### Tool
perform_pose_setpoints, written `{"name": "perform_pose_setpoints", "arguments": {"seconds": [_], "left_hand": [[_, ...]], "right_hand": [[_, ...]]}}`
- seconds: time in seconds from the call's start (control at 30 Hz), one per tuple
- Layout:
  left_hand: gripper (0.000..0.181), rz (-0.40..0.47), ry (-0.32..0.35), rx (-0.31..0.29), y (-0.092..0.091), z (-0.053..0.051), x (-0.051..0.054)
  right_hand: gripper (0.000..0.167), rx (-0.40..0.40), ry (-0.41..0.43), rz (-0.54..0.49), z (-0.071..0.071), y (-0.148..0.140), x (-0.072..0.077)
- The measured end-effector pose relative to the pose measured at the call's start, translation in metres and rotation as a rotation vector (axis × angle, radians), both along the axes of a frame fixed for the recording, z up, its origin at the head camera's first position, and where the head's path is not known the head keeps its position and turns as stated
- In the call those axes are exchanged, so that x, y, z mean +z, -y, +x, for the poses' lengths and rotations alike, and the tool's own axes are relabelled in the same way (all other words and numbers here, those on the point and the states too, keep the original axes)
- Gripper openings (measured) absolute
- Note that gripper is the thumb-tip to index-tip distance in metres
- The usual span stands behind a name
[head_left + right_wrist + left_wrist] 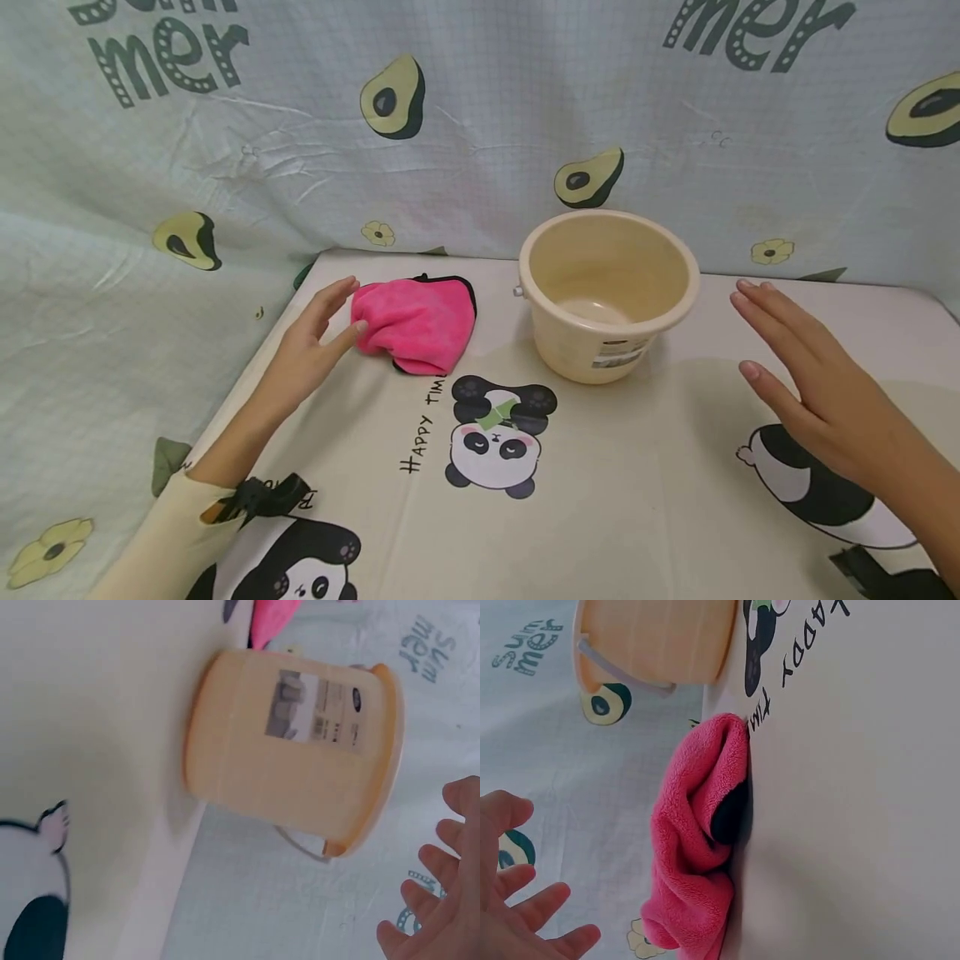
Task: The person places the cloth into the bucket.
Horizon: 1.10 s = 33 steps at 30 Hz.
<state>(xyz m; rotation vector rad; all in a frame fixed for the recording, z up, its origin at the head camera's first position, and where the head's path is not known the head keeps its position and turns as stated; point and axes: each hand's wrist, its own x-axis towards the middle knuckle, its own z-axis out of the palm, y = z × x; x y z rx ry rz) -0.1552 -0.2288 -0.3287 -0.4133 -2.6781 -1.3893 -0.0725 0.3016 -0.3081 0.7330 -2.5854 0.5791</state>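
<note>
Right hand (825, 383) beside the bucket (558, 333), left hand (303, 350) near the pink cloth (416, 325)

Bare and held up over the near right part of the table (600, 517), the right hand points toward the cream bucket. Its fingers (421, 900) are fairly straight, a little spread, and hold nothing; the right wrist view shows clear space between them and the bucket's rim. The bucket stands upright, a printed label (618, 353) on its wall, and the left wrist view shows its pale handle (607, 667) hanging down one side.

Across the table, the left hand is also raised, its thumb well away from the other fingers, holding nothing. In the head view its fingertips overlap the near left edge of the pink cloth, but the left wrist view shows a gap between them. The cloth lies crumpled on the table, just to the right of those fingers, with black edging (472, 298); the bucket stands to its right, apart from it. Behind hangs a pale curtain (480, 192) printed with avocados.
</note>
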Motion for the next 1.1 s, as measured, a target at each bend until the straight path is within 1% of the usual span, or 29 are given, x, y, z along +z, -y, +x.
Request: {"name": "perform_pose_setpoints", "arguments": {"seconds": [0.07,0.13,0.3,0.43,0.53,0.63,0.73,0.83,0.9,0.97,1.03,1.1], "left_hand": [[0.067,-0.002,0.018,0.013,-0.001,-0.006,-0.001],[0.068,-0.016,0.037,0.016,-0.003,-0.013,-0.003],[0.07,-0.076,0.078,0.029,-0.009,-0.028,-0.004],[0.072,-0.11,0.117,0.026,-0.013,-0.037,-0.004],[0.074,-0.121,0.159,0.019,-0.016,-0.043,-0.005],[0.076,-0.134,0.206,0.011,-0.017,-0.05,-0.009],[0.077,-0.176,0.247,-0.028,-0.016,-0.057,-0.014],[0.076,-0.246,0.286,-0.092,-0.014,-0.063,-0.019],[0.073,-0.293,0.291,-0.137,-0.012,-0.066,-0.023],[0.072,-0.335,0.279,-0.172,-0.011,-0.069,-0.028],[0.072,-0.379,0.242,-0.207,-0.011,-0.071,-0.032],[0.075,-0.425,0.198,-0.233,-0.012,-0.072,-0.034]], "right_hand": [[0.065,-0.013,0.055,-0.057,-0.005,0.004,0.003],[0.064,-0.034,0.099,-0.107,-0.011,0.007,0.006],[0.055,-0.088,0.182,-0.192,-0.03,0.011,0.012],[0.05,-0.101,0.266,-0.263,-0.048,0.009,0.016],[0.051,-0.06,0.306,-0.318,-0.066,0.007,0.016],[0.053,0.031,0.307,-0.357,-0.084,0.006,0.013],[0.05,0.116,0.316,-0.387,-0.097,0.005,0.006],[0.046,0.125,0.344,-0.386,-0.103,0.009,-0.003],[0.044,0.127,0.362,-0.412,-0.105,0.012,-0.009],[0.044,0.127,0.38,-0.46,-0.106,0.015,-0.015],[0.044,0.147,0.388,-0.529,-0.107,0.018,-0.02],[0.045,0.145,0.399,-0.575,-0.107,0.019,-0.023]]}}
